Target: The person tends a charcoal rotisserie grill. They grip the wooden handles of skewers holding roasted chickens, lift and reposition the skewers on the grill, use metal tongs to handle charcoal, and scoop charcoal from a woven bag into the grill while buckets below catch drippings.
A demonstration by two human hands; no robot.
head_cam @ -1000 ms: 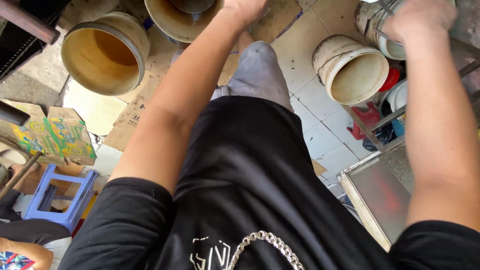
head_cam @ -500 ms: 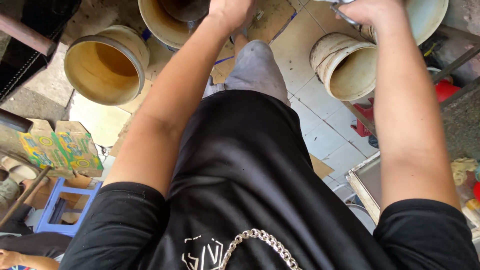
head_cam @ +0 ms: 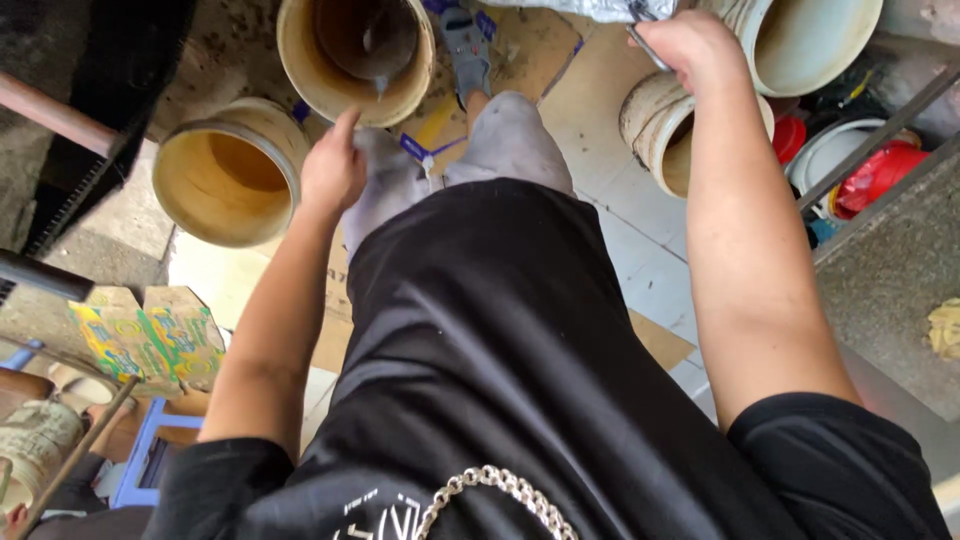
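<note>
A view straight down a standing person's body: a black T-shirt (head_cam: 500, 350) fills the centre and lower frame, with a silver chain (head_cam: 500, 490) at the bottom edge and grey trousers (head_cam: 480, 170) above it. On the tiled floor (head_cam: 640, 270) stand several large cream-coloured buckets: one in the upper middle (head_cam: 300, 70) with a dark inner bowl, one at the left (head_cam: 235, 175) with a yellow inside, one at the upper right (head_cam: 800, 40), and a smaller one (head_cam: 650, 125) just behind the right forearm. A grey metal counter (head_cam: 890, 290) runs down the right edge. At the lower left sit a colourful cardboard box (head_cam: 140, 335) and a blue stool (head_cam: 150, 455). The right hand (head_cam: 690, 50), in the upper right, is closed round a thin metal tool handle (head_cam: 645, 40) beneath a crinkled foil sheet (head_cam: 590, 8); the handle looks stiff, light and possibly slick, best held along its shaft. The left hand (head_cam: 335, 170), upper centre-left, rests against the trouser leg just below the middle bucket's rim, fingers loosely curled and holding nothing.
</note>
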